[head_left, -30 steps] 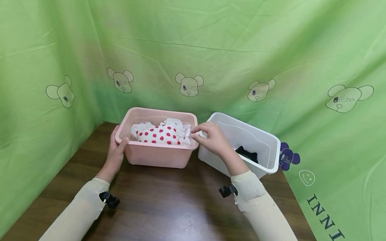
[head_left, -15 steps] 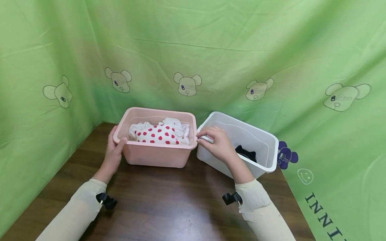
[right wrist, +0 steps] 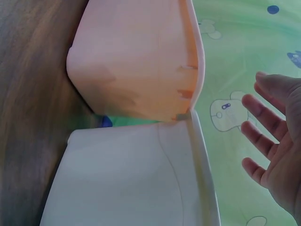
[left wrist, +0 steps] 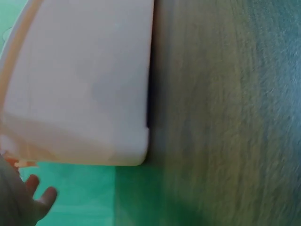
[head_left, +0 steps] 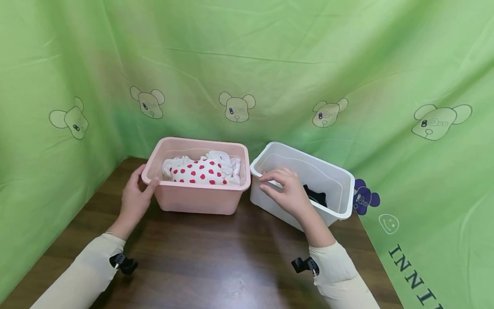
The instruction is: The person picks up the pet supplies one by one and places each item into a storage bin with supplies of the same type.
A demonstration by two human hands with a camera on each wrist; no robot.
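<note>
A pink plastic bin [head_left: 200, 199] stands on the table, holding a folded white cloth item [head_left: 200, 171] with red spots and ruffled edges. My left hand [head_left: 135, 197] is at the bin's left front corner, thumb and fingers spread apart right by the rim. In the left wrist view, fingers [left wrist: 43, 202] of that hand show loosely bent beside the bin's side. My right hand [head_left: 287, 191] hovers over the front left rim of a white bin [head_left: 270, 206], fingers relaxed and holding nothing. In the right wrist view, this hand's fingers [right wrist: 258, 134] are apart, beyond the rims.
Inside the white bin lies a black item [head_left: 315, 196] with pointed edges, partly hidden by the front wall. The two bins nearly meet at their neighbouring corners. Green printed curtain [head_left: 247, 51] hangs behind and beside the brown wooden table [head_left: 208, 253].
My right hand has drawn away from the pink bin's right rim toward the right, over the white bin. My left hand's grip on the pink bin's corner has loosened, shifting slightly left.
</note>
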